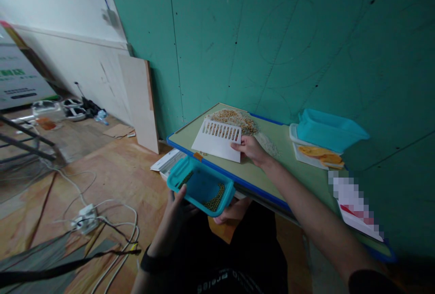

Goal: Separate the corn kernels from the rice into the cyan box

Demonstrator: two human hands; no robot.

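Observation:
My left hand [177, 204] grips a teal plastic tub [227, 196] by its near side, thumb over the rim, just below the table's front edge. Small green beans [215, 200] lie in the tub, mostly towards its ends. In my right hand [252, 150] is a white slotted scoop [215, 144], pinched at its right edge and held low over the tabletop. Behind the scoop spreads a mixed pile of tan beans and pale grains [234, 118]. Through the slots some of the pile shows.
The table [288, 176] has a blue edge and stands against a green wall [217, 49]. At its right are another teal tub [326, 130], a white tray with an orange cloth [317, 152], and a partly blurred white item [356, 212]. Cables and a power strip [85, 219] lie on the floor.

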